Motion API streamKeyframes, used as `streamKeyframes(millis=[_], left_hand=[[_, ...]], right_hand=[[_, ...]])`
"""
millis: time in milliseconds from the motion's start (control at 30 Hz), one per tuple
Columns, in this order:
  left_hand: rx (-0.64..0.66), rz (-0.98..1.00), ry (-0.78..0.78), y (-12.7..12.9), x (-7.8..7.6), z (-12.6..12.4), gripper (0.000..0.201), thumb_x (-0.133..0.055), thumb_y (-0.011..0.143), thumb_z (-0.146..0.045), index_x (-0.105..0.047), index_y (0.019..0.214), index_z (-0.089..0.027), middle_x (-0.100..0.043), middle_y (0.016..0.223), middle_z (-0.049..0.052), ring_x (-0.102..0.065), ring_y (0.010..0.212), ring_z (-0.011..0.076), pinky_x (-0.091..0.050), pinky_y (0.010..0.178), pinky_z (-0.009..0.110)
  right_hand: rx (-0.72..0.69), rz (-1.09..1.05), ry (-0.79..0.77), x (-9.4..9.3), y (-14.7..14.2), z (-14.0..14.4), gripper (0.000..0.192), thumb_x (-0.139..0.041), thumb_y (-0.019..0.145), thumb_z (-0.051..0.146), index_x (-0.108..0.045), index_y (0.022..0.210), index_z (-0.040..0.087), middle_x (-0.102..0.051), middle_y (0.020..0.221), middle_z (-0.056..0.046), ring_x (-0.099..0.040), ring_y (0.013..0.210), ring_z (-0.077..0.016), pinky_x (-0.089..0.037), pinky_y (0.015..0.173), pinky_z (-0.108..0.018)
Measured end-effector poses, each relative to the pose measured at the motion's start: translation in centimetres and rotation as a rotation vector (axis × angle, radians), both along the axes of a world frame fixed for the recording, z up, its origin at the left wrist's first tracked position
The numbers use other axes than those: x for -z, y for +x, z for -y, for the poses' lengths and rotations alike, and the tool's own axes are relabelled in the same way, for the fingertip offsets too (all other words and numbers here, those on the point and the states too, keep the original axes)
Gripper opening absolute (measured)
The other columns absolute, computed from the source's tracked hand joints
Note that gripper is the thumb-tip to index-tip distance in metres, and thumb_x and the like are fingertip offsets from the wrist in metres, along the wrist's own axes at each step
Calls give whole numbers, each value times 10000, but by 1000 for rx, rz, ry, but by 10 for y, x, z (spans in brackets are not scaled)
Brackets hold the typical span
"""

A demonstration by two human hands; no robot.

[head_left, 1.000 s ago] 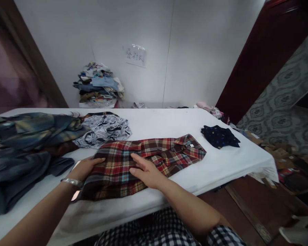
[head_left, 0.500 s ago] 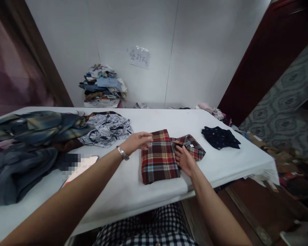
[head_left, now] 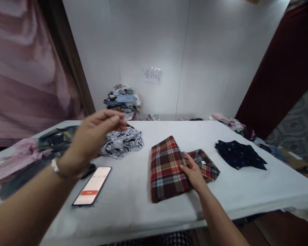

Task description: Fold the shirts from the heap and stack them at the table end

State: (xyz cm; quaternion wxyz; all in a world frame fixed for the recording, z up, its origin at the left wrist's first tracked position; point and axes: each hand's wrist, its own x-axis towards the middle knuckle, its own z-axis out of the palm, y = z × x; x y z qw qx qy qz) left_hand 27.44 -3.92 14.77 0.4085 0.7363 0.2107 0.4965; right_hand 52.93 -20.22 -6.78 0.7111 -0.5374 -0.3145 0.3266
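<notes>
A red, brown and yellow plaid shirt (head_left: 166, 171) lies folded into a rectangle on the table, its collar part (head_left: 205, 165) sticking out to the right. My right hand (head_left: 193, 171) grips the folded body's right edge, thumb on top and fingers under it, and that edge is slightly lifted. My left hand (head_left: 97, 133), wearing a silver bracelet (head_left: 54, 165), is raised above the left side of the table. Its fingers are loosely extended and nothing shows in them. A phone (head_left: 92, 186) with a lit screen lies below this hand.
A black-and-white patterned garment (head_left: 123, 141) and a pink garment (head_left: 20, 157) lie on the left of the white-covered table (head_left: 128, 212). A dark navy folded garment (head_left: 238, 153) rests at the right. Stacked clothes (head_left: 124, 100) stand behind, against the wall.
My left hand has left the plaid shirt and risen leftward. My right hand has taken hold of the shirt's right edge. The view has shifted, and the phone is now uncovered.
</notes>
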Motion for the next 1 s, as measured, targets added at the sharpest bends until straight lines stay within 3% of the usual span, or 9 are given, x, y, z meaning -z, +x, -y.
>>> streamKeyframes(millis=[100, 233, 300, 367, 500, 600, 733, 867, 1000], left_hand=[[41, -319, 149, 35, 68, 4, 340, -526, 857, -465, -662, 1031, -206, -702, 1089, 80, -641, 1031, 240, -511, 932, 425], [263, -751, 378, 96, 168, 12, 607, -463, 880, -532, -482, 1370, -174, -386, 1512, 138, -319, 1409, 289, -262, 1153, 509], [333, -897, 504, 116, 197, 19, 680, -478, 863, -573, -435, 1413, -175, -316, 1546, 143, -231, 1442, 317, -173, 1164, 566], [346, -986, 582, 125, 214, 23, 702, -478, 858, -586, -427, 1422, -172, -332, 1536, 155, -244, 1435, 335, -165, 1151, 595], [329, -1005, 658, 126, 226, 19, 688, -443, 875, -584, -422, 1428, -175, -349, 1525, 159, -273, 1425, 330, -170, 1143, 592], [381, -1001, 593, 126, 218, 8, 675, -411, 874, -618, -477, 1389, -186, -392, 1505, 140, -332, 1400, 320, -210, 1135, 571], [359, -897, 468, 148, 193, -22, 558, -340, 909, -581, -620, 1222, -214, -603, 1330, 94, -537, 1235, 249, -355, 1078, 432], [174, -955, 431, 191, 183, -59, 603, -467, 845, -549, -550, 1291, -151, -528, 1401, 150, -455, 1311, 307, -316, 1094, 457], [355, -1053, 89, 230, 187, -71, 652, -592, 712, -614, -631, 1156, -139, -601, 1304, 190, -543, 1215, 356, -401, 1016, 444]], right_hand=[[56, 10, -111, 19, 23, -1, 651, -713, 656, 267, -565, 1290, 246, -683, 1173, -64, -646, 1053, -264, -487, 960, -461], [92, 42, -237, 47, 41, 2, 562, -695, 634, 255, -635, 1193, 230, -704, 1133, -67, -662, 1026, -265, -494, 950, -473], [103, 105, -255, 52, 42, 3, 545, -677, 660, 259, -631, 1202, 229, -696, 1157, -66, -659, 1036, -251, -489, 960, -457], [130, 185, -285, 52, 38, 6, 540, -659, 686, 270, -620, 1222, 219, -686, 1180, -71, -651, 1050, -243, -480, 973, -450], [225, 332, -280, 45, 20, 27, 479, -632, 748, 326, -631, 1212, 208, -660, 1219, -90, -611, 1117, -252, -447, 1011, -457], [359, 358, -269, 42, 3, 55, 434, -650, 754, 383, -653, 1158, 223, -654, 1214, -90, -596, 1121, -258, -467, 987, -444], [404, 7, -327, 35, -13, 89, 528, -698, 703, 490, -612, 1132, 195, -690, 1003, -87, -669, 822, -228, -575, 675, -374], [375, -369, -357, 22, -17, 101, 597, -791, 657, 430, -551, 1151, 197, -677, 1031, -91, -696, 825, -240, -587, 603, -351], [254, -591, -286, 11, -19, 97, 415, -818, 657, 371, -606, 957, 177, -696, 959, -94, -706, 831, -247, -590, 610, -347]])
